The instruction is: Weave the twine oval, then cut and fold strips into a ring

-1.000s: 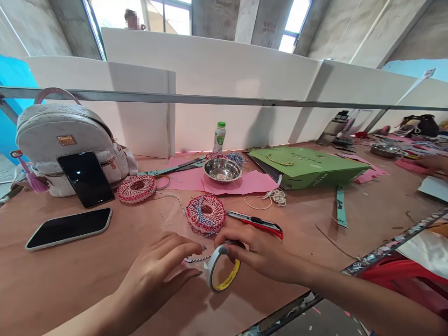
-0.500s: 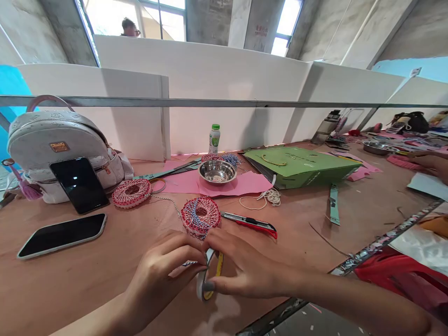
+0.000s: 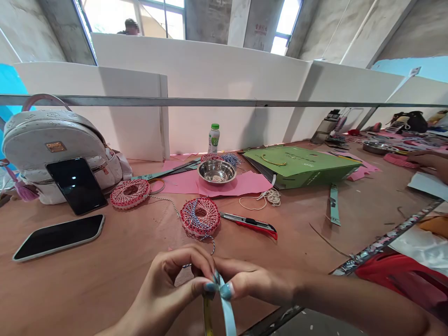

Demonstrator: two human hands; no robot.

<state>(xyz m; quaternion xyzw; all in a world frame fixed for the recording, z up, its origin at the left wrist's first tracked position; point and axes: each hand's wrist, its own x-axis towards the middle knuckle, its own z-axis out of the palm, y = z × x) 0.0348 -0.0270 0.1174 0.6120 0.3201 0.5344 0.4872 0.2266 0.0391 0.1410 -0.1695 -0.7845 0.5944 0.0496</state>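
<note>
My left hand [image 3: 168,284] and my right hand [image 3: 255,280] meet low in the view, their fingertips pinching a tape roll [image 3: 220,310] with a yellow inner band. It hangs edge-on below the fingers, partly cut off by the frame's bottom. A twisted blue-and-white cord [image 3: 201,252] runs from a round woven disc of red, white and blue cord [image 3: 200,217] down towards my left fingers. Its end is hidden behind them. That disc lies just above my hands, not touched. A red utility knife [image 3: 248,225] rests to its right.
A second woven disc [image 3: 129,193] lies at left, near a white backpack [image 3: 52,149] and phones [image 3: 76,185] [image 3: 59,237]. Behind are a steel bowl [image 3: 216,171] on pink paper [image 3: 233,184] and a green paper bag [image 3: 297,167]. Another person's hand [image 3: 432,164] shows far right.
Both hands have drawn closer together and lower in the view. The tape roll has turned edge-on, now pinched between both hands' fingertips, and the cord has pulled taut from the disc.
</note>
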